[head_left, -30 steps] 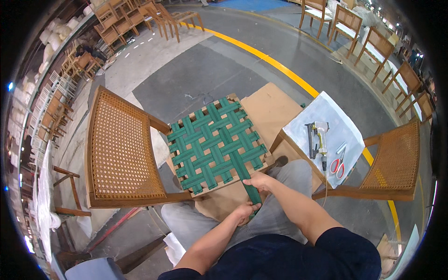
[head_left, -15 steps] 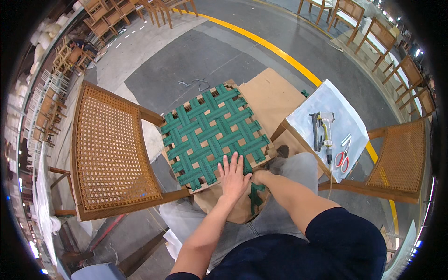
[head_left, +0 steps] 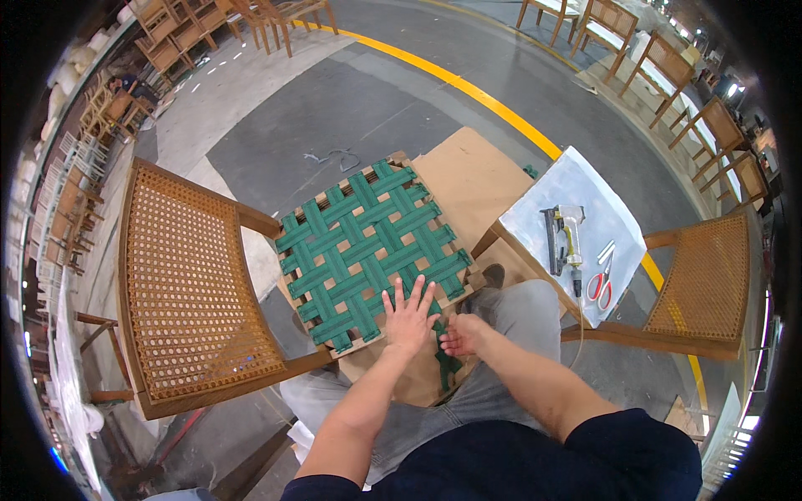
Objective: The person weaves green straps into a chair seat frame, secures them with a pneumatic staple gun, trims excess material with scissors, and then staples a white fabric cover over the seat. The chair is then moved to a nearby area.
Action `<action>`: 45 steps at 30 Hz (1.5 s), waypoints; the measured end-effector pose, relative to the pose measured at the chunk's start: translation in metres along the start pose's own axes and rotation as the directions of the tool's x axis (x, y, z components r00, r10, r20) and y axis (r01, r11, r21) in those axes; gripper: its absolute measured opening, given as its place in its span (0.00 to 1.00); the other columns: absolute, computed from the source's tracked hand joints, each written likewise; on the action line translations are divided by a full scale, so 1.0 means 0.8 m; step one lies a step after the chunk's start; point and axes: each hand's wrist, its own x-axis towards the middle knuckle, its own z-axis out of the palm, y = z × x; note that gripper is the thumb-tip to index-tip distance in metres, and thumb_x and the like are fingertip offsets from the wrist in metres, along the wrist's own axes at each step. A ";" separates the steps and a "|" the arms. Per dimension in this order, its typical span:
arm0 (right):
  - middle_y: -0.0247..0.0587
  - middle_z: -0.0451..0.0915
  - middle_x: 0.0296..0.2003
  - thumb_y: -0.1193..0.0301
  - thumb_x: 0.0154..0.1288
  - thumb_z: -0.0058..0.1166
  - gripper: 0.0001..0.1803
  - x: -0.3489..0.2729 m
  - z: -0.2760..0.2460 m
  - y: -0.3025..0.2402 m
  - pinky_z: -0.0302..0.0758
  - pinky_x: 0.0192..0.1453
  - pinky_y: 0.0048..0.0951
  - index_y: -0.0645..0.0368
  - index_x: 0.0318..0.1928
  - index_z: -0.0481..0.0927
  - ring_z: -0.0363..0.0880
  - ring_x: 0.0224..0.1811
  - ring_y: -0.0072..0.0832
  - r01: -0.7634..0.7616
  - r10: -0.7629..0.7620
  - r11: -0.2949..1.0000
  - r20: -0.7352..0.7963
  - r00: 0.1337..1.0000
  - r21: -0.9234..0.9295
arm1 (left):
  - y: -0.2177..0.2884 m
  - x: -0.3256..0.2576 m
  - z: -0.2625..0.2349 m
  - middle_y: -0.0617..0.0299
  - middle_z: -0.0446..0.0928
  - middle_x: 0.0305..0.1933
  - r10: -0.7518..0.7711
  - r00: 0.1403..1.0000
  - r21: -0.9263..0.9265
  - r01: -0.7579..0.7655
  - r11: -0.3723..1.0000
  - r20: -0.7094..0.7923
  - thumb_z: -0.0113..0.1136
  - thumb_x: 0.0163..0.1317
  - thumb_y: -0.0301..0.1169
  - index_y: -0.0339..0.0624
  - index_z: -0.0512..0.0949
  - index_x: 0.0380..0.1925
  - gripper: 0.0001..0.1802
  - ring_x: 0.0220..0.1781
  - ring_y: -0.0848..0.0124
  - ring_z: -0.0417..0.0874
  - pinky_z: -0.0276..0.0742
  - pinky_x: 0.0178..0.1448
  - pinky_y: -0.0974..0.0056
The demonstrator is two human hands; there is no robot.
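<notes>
In front of me is a wooden chair with a seat of woven green webbing (head_left: 363, 280), its cane backrest (head_left: 196, 280) at the left. My left hand (head_left: 408, 321) lies open, fingers spread, across the seat's near edge. Just right of it, my right hand (head_left: 469, 336) is closed, its curled fingers at a loose green webbing strap (head_left: 447, 367) that hangs from the near edge by my lap. The strap's lower part rests over brown paper or board (head_left: 401, 376).
At the right, a second cane-backed chair (head_left: 702, 288) has a white-covered seat (head_left: 614, 217) holding a staple gun (head_left: 568, 238), red-handled scissors (head_left: 600, 285) and staple strips (head_left: 606, 250). Brown cardboard (head_left: 468, 175) lies beyond. Several chairs (head_left: 660, 67) line the far right.
My right hand has come out from the seat's near edge, toward me, and its fingers now show at the strap. My left hand stays spread on the webbing. The whole view has shifted slightly.
</notes>
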 end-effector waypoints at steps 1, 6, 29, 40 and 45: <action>0.49 0.82 0.41 0.47 0.82 0.46 0.29 0.003 0.008 0.001 0.83 0.41 0.51 0.66 0.48 0.78 0.82 0.37 0.44 -0.086 0.078 0.978 0.054 0.996 0.192 | 0.001 0.001 -0.001 0.70 0.44 0.92 0.004 1.000 0.000 -0.004 1.000 -0.004 0.61 0.72 0.59 0.69 0.56 0.86 0.46 0.91 0.42 0.43 0.39 0.87 0.24; 0.40 0.78 0.28 0.36 0.81 0.41 0.34 0.047 0.020 0.001 0.74 0.34 0.34 0.56 0.38 0.76 0.76 0.31 0.31 -0.321 0.048 0.673 0.393 0.918 0.667 | 0.009 0.008 -0.005 0.71 0.45 0.92 0.027 0.999 -0.006 -0.027 1.000 -0.038 0.62 0.71 0.59 0.69 0.56 0.86 0.46 0.91 0.43 0.43 0.40 0.86 0.24; 0.31 0.82 0.27 0.40 0.81 0.45 0.30 0.149 0.030 -0.054 0.80 0.32 0.31 0.57 0.46 0.80 0.84 0.27 0.26 -0.036 -0.136 0.626 0.155 0.978 0.779 | 0.051 -0.072 0.019 0.60 0.85 0.34 -0.267 0.634 -0.684 0.627 -0.371 0.726 0.48 0.84 0.41 0.41 0.80 0.54 0.17 0.32 0.65 0.84 0.80 0.38 0.56; 0.34 0.83 0.28 0.44 0.81 0.46 0.28 0.210 0.066 -0.110 0.80 0.32 0.32 0.59 0.47 0.81 0.85 0.27 0.27 0.072 -0.117 0.728 0.021 0.993 0.682 | -0.001 0.011 0.137 0.50 0.84 0.56 0.254 0.346 0.270 0.001 -0.963 0.903 0.52 0.78 0.51 0.42 0.79 0.58 0.25 0.52 0.51 0.88 0.89 0.51 0.42; 0.35 0.84 0.29 0.46 0.82 0.47 0.27 0.226 0.091 -0.139 0.80 0.32 0.33 0.59 0.47 0.82 0.85 0.27 0.28 0.102 -0.119 0.746 -0.019 0.993 0.658 | -0.022 -0.015 0.154 0.48 0.81 0.63 0.228 0.335 0.288 -0.139 -0.948 0.914 0.54 0.77 0.51 0.42 0.79 0.60 0.26 0.60 0.50 0.86 0.85 0.63 0.34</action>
